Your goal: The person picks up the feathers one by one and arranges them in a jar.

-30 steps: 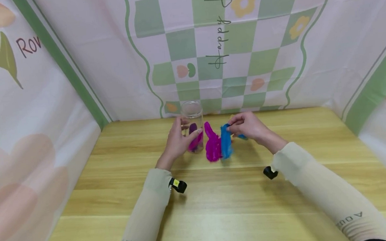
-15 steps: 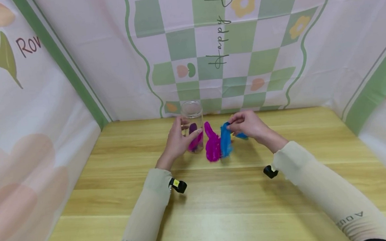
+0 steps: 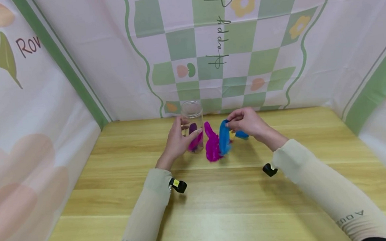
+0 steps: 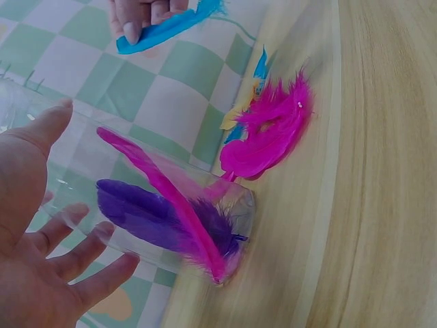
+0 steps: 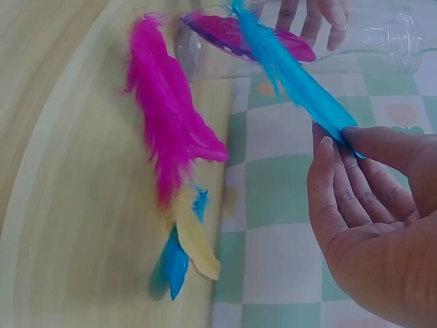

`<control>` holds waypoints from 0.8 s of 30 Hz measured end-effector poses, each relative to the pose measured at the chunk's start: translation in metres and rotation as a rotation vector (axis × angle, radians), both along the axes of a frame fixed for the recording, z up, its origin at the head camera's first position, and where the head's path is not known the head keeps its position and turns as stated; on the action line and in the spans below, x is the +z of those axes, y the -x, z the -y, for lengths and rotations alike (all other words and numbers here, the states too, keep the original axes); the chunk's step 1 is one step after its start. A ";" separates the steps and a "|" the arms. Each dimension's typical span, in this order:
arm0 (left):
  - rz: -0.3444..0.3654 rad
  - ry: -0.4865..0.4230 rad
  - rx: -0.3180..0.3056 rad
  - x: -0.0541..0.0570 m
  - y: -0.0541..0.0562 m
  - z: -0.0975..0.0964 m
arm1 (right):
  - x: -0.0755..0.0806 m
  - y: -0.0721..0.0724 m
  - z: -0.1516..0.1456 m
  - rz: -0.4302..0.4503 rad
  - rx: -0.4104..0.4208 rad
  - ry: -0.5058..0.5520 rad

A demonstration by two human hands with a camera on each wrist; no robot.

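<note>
My left hand point(image 3: 177, 140) holds a clear glass jar point(image 3: 192, 114) upright on the table, thumb on one side and fingers on the other. Inside the jar lean a purple feather point(image 4: 136, 208) and a magenta feather point(image 4: 167, 188). Thumb and fingertips of my right hand point(image 3: 250, 125) pinch one end of a blue feather point(image 5: 293, 78), whose fluffy end hangs downward. In the head view it overlaps the edge of the magenta feathers point(image 3: 212, 147) on the table, right of the jar. Behind those lie a yellow feather point(image 5: 196, 242) and another blue feather point(image 5: 176, 266).
The wooden table point(image 3: 200, 208) ends at the back against a hanging cloth point(image 3: 206, 39) with green and white checks. More printed cloth point(image 3: 24, 123) hangs on the left side. Small black cameras point(image 3: 178, 185) sit at both wrists.
My right hand has risen slightly, drawing the blue feather up and a little left. More of the yellow and blue feathers behind shows. The left hand and jar stay put.
</note>
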State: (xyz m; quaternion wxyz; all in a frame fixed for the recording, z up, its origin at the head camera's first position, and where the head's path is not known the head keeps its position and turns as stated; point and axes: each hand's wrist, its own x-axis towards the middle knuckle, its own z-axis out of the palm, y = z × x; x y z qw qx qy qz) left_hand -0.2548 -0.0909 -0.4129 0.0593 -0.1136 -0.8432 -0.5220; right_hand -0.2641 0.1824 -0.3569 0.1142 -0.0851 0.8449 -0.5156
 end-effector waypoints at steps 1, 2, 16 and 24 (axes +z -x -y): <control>0.001 -0.001 0.000 0.000 0.000 0.000 | 0.001 0.000 0.000 0.000 0.003 0.002; 0.001 -0.002 -0.001 0.000 0.000 0.000 | 0.002 -0.001 0.001 -0.002 0.007 0.002; 0.000 -0.002 -0.008 -0.001 0.001 0.000 | 0.008 0.001 0.003 -0.014 0.010 0.012; 0.003 -0.001 -0.010 0.000 0.001 0.000 | 0.015 0.001 0.004 -0.010 0.005 0.034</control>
